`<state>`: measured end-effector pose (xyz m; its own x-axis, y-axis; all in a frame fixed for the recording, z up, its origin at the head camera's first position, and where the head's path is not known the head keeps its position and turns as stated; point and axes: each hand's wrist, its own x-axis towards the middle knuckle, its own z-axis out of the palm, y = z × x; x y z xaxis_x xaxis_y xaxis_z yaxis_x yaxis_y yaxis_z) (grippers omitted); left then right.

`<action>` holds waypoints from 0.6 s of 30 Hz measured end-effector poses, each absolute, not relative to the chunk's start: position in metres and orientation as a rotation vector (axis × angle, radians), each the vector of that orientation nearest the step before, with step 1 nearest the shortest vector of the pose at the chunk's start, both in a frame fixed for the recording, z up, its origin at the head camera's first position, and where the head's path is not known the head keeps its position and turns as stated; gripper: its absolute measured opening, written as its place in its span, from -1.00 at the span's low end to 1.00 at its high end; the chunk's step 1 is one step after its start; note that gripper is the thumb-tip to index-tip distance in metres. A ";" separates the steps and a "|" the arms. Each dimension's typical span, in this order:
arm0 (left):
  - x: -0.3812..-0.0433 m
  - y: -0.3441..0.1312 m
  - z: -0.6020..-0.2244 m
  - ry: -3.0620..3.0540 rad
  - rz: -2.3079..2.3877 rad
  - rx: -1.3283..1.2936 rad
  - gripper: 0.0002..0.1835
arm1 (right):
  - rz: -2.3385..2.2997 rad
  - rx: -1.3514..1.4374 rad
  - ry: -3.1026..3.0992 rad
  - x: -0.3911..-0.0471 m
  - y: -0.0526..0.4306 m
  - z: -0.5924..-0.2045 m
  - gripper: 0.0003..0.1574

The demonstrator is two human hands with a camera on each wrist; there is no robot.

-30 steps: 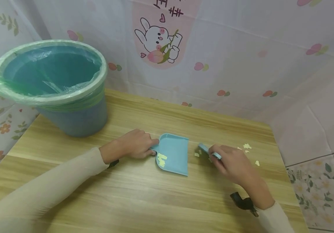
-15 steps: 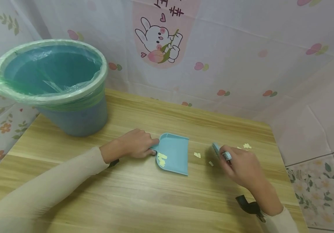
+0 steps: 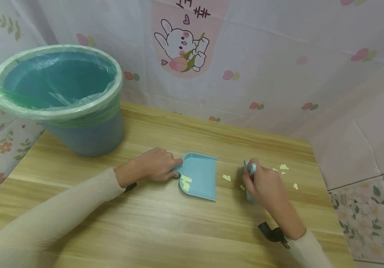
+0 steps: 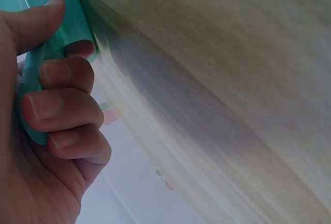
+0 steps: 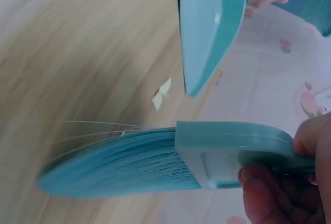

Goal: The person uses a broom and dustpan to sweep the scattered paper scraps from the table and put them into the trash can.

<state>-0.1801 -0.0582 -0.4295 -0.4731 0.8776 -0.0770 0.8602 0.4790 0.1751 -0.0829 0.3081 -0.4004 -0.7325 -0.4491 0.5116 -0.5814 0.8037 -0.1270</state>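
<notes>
My left hand (image 3: 158, 165) grips the handle of a light blue dustpan (image 3: 202, 175) lying on the table. Yellow paper scraps (image 3: 186, 183) sit in the pan near its handle side. To the right, my right hand (image 3: 266, 184) holds a small blue hand brush (image 3: 250, 196) by its handle. In the right wrist view the brush's bristles (image 5: 124, 167) are bent and spread over the wood. Between the brush and the pan's open edge lie a few paper scraps (image 3: 226, 178). Curled fingers (image 4: 67, 105) wrap the dustpan handle in the left wrist view.
A blue bucket (image 3: 95, 136) lined with a clear green-tinted bag stands at the table's back left. Several more scraps (image 3: 284, 167) lie right of the brush. A patterned curtain (image 3: 262, 67) hangs along the back edge of the wooden table (image 3: 165, 230).
My right hand first carried the brush right, away from the dustpan, then turned it so it now stands more crosswise behind the scraps. The left hand and dustpan have stayed in place.
</notes>
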 end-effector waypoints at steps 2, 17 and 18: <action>-0.180 -0.059 -0.430 2.565 0.173 1.521 -0.65 | 0.401 0.775 -2.515 -0.087 0.304 -0.401 -0.92; -0.178 -0.059 -0.427 2.573 0.172 1.533 -0.66 | 0.551 0.896 -2.514 -0.101 0.271 -0.399 -0.96; -0.178 -0.059 -0.427 2.573 0.172 1.532 -0.66 | 0.569 0.908 -2.514 -0.102 0.268 -0.399 -0.96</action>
